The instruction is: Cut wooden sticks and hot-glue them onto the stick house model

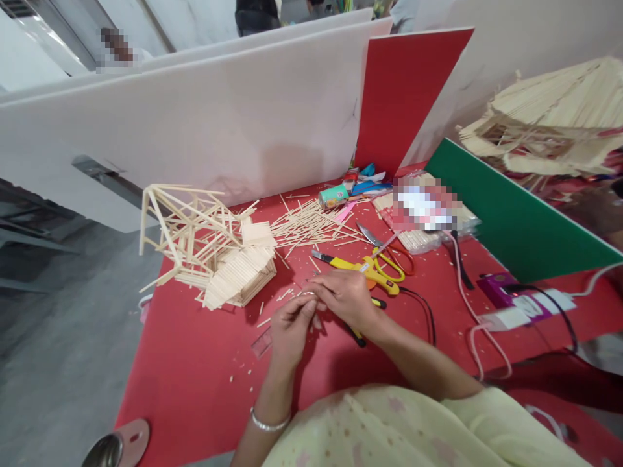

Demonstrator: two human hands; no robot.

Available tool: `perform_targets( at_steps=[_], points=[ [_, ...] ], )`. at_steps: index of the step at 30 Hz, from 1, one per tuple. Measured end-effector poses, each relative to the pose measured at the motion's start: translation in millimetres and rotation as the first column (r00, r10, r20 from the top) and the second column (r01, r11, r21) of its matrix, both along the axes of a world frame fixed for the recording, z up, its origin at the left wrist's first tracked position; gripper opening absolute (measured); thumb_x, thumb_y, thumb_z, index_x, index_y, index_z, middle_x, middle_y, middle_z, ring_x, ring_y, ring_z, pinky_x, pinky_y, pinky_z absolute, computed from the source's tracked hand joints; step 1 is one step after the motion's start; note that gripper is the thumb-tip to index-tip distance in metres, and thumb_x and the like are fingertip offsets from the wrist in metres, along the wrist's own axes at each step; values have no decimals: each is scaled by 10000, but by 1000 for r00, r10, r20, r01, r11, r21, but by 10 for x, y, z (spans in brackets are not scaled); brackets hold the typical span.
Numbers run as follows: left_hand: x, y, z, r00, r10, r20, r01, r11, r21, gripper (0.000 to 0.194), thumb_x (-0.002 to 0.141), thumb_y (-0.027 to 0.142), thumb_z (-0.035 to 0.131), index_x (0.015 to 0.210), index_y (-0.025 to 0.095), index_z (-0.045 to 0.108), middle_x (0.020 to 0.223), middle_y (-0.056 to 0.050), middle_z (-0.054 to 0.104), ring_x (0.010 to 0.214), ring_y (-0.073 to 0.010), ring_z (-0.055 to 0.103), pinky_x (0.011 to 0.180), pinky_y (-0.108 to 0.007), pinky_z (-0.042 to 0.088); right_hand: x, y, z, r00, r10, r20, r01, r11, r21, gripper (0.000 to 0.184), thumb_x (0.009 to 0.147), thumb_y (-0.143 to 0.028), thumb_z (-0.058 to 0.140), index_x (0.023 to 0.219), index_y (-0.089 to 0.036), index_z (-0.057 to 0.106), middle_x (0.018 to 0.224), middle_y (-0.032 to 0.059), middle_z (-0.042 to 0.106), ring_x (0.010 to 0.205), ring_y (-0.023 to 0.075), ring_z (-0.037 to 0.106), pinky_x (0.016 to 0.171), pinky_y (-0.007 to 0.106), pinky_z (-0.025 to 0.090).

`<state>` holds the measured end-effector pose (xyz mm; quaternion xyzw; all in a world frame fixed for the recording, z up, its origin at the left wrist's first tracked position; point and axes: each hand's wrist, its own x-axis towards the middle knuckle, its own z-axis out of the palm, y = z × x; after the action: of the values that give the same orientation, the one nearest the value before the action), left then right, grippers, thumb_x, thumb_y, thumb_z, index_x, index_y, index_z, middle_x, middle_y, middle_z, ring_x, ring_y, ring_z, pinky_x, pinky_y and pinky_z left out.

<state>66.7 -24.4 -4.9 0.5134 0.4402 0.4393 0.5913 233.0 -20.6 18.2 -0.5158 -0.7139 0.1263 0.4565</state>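
Observation:
Over the red table my left hand (pixel 291 324) and my right hand (pixel 346 299) meet, fingertips pinched together. Whatever they pinch is too small and hidden to make out. A yellow glue gun (pixel 372 269) lies just beyond my right hand. Left of the hands stands a model built of thin wooden sticks (pixel 243 272), with an open frame on its left and a closely covered part on its right. Short cut stick pieces (pixel 285 295) are scattered near my fingers. A clear ruler (pixel 261 342) lies partly under my left hand.
Loose sticks (pixel 311 224) lie in a heap behind, beside a green can (pixel 333 196). Scissors (pixel 382 250) rest near the glue gun. Cables run to a power strip (pixel 511 318) at right. White boards (pixel 219 123) and a green board (pixel 516 214) stand around the table (pixel 195 383).

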Motion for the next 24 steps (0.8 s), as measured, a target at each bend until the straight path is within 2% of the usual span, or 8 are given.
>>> perform_targets(
  at_steps=[3,6,8,10,12,15,20,24],
  points=[
    [-42,65,-47,979,202,34,-202,979,15,383,799,378,787,578,171,552,505,49,497,465,-79,420,504,-226,390,76,11,28,990,-96,105,96,995,-2,396,972,-362,624,616,-197,676,583,4,646,600,126,585,653,270,423],
    [-51,126,-72,967,247,68,-252,963,90,534,813,327,766,482,177,374,505,55,398,497,-72,370,533,-222,383,172,6,22,980,-133,145,127,991,52,351,959,-373,637,662,-194,690,757,59,709,778,176,635,769,304,457],
    [-29,145,-68,966,241,91,-252,958,135,479,798,282,766,507,172,402,595,30,476,574,-84,443,584,-221,413,251,-17,17,982,-143,127,137,989,53,204,974,-342,613,927,-206,758,1012,90,748,959,207,660,873,328,473],
    [-2,153,-61,958,263,113,-276,954,117,327,757,245,789,600,170,511,716,8,571,661,-98,522,638,-220,450,345,-59,25,982,-167,93,168,986,-2,213,994,-325,578,1070,-218,745,1029,75,758,922,188,681,838,304,486],
    [3,156,-67,949,297,108,-302,953,30,191,742,257,798,774,180,626,791,-2,623,675,-100,558,637,-216,466,445,-111,50,973,-216,83,222,972,-76,238,998,-346,565,946,-212,755,835,41,755,737,156,668,715,274,473],
    [-65,158,-113,933,354,71,-348,934,-77,266,766,323,788,964,186,673,747,13,621,574,-83,538,558,-202,447,549,-145,98,965,-244,92,256,955,-152,302,990,-374,562,822,-204,747,763,44,742,685,156,655,670,270,462],
    [-315,136,-207,829,556,55,-542,825,-161,373,728,380,811,1005,190,649,760,22,629,504,-68,518,485,-191,424,444,122,95,998,31,-52,-46,946,-322,287,943,-322,593,1186,-238,718,1139,59,762,959,190,716,786,277,545],
    [-501,99,-204,766,643,-3,-631,751,-196,407,744,391,797,1073,208,643,807,22,640,528,-65,527,517,-200,465,185,492,95,971,231,-57,-235,889,-394,391,894,-235,615,1279,-229,684,1223,65,743,1056,207,710,884,315,547]
  ],
)
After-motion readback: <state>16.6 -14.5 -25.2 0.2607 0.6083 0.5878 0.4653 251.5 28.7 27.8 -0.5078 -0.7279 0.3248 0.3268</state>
